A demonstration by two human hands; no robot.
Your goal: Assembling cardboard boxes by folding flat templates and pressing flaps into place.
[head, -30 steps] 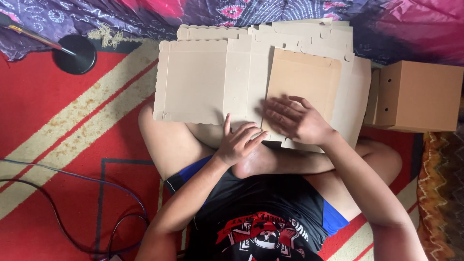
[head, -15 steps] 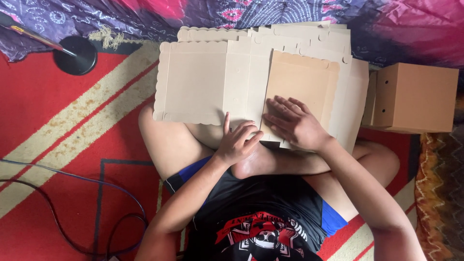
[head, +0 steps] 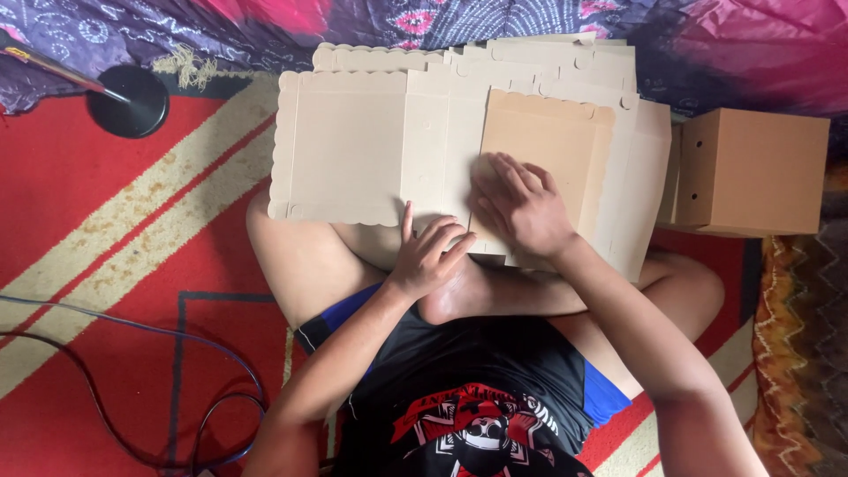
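A flat, die-cut cardboard box blank (head: pixel 353 146) with scalloped edges lies across my crossed legs, on a stack of similar blanks. One panel (head: pixel 552 146) is folded over onto the blank, brown side up. My right hand (head: pixel 521 208) presses flat on that folded panel, fingers spread. My left hand (head: pixel 428 256) grips the blank's near edge at the middle, thumb up against the cardboard.
An assembled brown cardboard box (head: pixel 755 168) stands at the right. A black round lamp base (head: pixel 128 102) with a stem sits far left on the red patterned mat. Cables (head: pixel 177 353) loop at lower left. Patterned purple and pink cloth (head: pixel 495 18) lies beyond the stack.
My right hand has slid slightly across the folded panel; the left hand and the blank stay in place.
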